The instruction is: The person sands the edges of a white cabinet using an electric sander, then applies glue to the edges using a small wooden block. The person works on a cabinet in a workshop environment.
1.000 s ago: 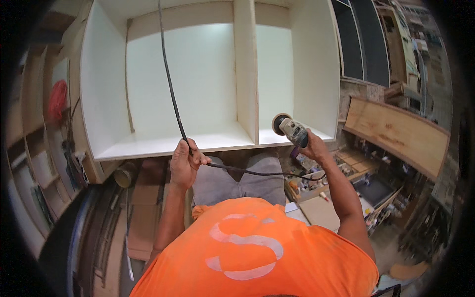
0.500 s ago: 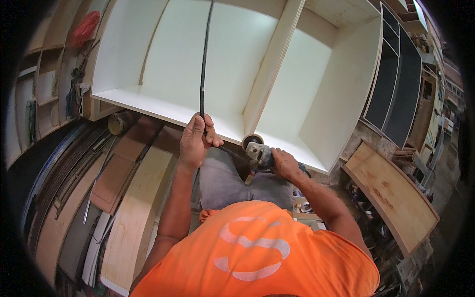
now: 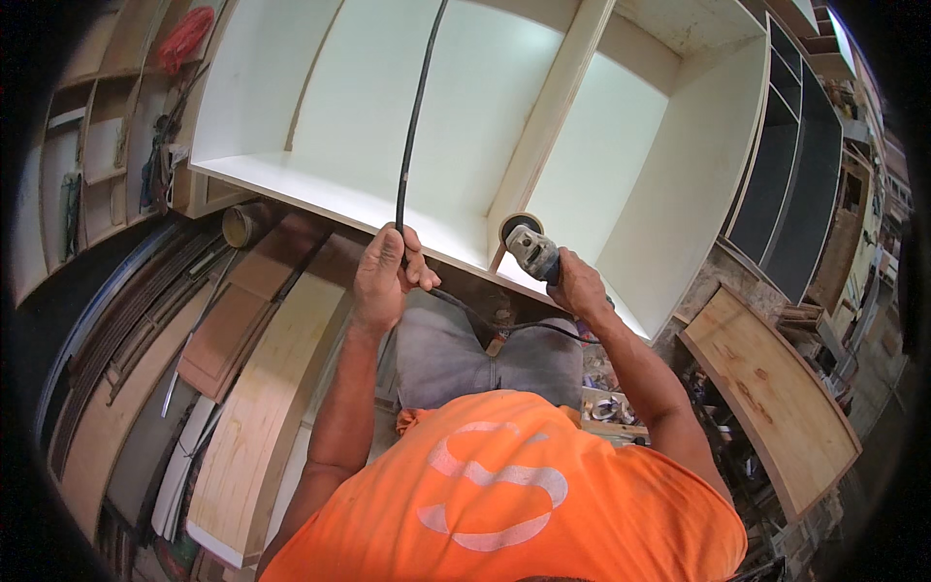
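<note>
While left hand (image 3: 388, 278) grips cord (image 3: 415, 126), grinder (image 3: 533, 251) has shifted rightward

The top edge crops the black cord (image 3: 401, 199).

Hands: two, one left hand (image 3: 383, 276), one right hand (image 3: 580, 283). Grinder (image 3: 535, 252): one. Disc (image 3: 517, 225): one. Cord (image 3: 415, 116): one. White cabinet (image 3: 698, 175): one, with one divider (image 3: 558, 112), two bays (image 3: 369, 116). Black cabinet (image 3: 810, 194): one. Red bundle (image 3: 185, 39): one. Tube (image 3: 237, 228): one. Shirt (image 3: 495, 475): one. Trouser legs (image 3: 436, 359): two. Dark strips (image 3: 136, 310) at left: several, exact count hard to tell toward rim.
</note>
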Tool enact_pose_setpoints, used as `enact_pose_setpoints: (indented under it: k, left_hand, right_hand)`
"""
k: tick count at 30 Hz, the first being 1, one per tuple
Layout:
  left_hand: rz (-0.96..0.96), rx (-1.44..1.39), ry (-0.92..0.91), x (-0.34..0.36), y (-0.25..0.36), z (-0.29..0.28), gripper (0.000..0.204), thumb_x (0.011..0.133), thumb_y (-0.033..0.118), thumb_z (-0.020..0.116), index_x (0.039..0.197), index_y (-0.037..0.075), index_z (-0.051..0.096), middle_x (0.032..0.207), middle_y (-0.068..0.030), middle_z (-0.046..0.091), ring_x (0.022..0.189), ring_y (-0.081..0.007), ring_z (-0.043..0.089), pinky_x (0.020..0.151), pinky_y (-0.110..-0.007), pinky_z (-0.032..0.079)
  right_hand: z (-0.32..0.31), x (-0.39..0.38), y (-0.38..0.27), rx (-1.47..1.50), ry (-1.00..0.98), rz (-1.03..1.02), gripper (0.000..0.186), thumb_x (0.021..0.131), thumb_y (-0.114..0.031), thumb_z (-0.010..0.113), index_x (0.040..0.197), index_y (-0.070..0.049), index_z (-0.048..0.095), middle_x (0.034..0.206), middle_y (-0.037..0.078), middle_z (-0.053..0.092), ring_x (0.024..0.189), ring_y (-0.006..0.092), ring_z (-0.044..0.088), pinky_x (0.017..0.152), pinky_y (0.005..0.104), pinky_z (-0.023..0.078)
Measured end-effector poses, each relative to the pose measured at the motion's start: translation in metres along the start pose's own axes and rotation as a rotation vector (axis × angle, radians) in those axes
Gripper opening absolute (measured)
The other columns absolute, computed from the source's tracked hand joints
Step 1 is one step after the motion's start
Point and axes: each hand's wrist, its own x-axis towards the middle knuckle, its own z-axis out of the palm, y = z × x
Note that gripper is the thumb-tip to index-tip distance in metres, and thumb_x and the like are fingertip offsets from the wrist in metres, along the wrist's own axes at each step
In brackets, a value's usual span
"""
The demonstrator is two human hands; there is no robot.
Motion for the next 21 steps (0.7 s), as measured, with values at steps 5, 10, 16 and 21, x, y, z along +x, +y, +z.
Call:
enact_pose_setpoints:
  k: [5, 10, 16, 21]
  left_hand:
    - [0.003, 0.002, 0.002, 0.002, -0.004, -0.001, 0.035, 0.105, 0.041, 0.04, 0.099, 0.009, 0.054, 0.061, 0.0012, 0.043, 0.054, -0.0117, 0.054, 0.064, -0.034, 0.055]
    - [-0.016, 0.005, -0.014, 0.003, -0.003, -0.003, 0.036, 0.105, 0.042, 0.039, 0.099, 0.009, 0.053, 0.061, 0.0013, 0.043, 0.055, -0.0115, 0.053, 0.065, -0.033, 0.055]
    - [0.004, 0.018, -0.022, 0.008, -0.02, -0.015, 0.037, 0.105, 0.042, 0.038, 0.099, 0.009, 0.053, 0.062, 0.0017, 0.044, 0.055, -0.011, 0.054, 0.065, -0.033, 0.055]
    - [0.014, 0.035, -0.001, 0.009, -0.019, -0.013, 0.037, 0.105, 0.043, 0.039, 0.099, 0.009, 0.053, 0.061, 0.0018, 0.044, 0.055, -0.0112, 0.054, 0.065, -0.033, 0.055]
  right_hand:
    - [0.043, -0.026, 0.013, -0.044, -0.092, -0.126, 0.049, 0.073, -0.012, 0.073, 0.114, -0.004, 0.048, 0.105, 0.021, 0.06, 0.097, 0.0424, 0.06, 0.082, 0.0492, 0.05]
    - [0.067, -0.025, 0.009, -0.161, -0.195, -0.155, 0.058, 0.07, -0.013, 0.076, 0.119, -0.002, 0.047, 0.105, 0.021, 0.059, 0.098, 0.0414, 0.061, 0.082, 0.0484, 0.051]
    - [0.032, 0.017, 0.022, -0.101, -0.031, -0.021, 0.06, 0.071, -0.015, 0.078, 0.12, -0.002, 0.046, 0.103, 0.02, 0.059, 0.095, 0.0394, 0.061, 0.08, 0.0492, 0.051]
    - [0.035, 0.01, 0.024, -0.062, -0.005, -0.067, 0.059, 0.071, -0.012, 0.076, 0.12, -0.002, 0.046, 0.104, 0.021, 0.059, 0.097, 0.0399, 0.061, 0.08, 0.0492, 0.051]
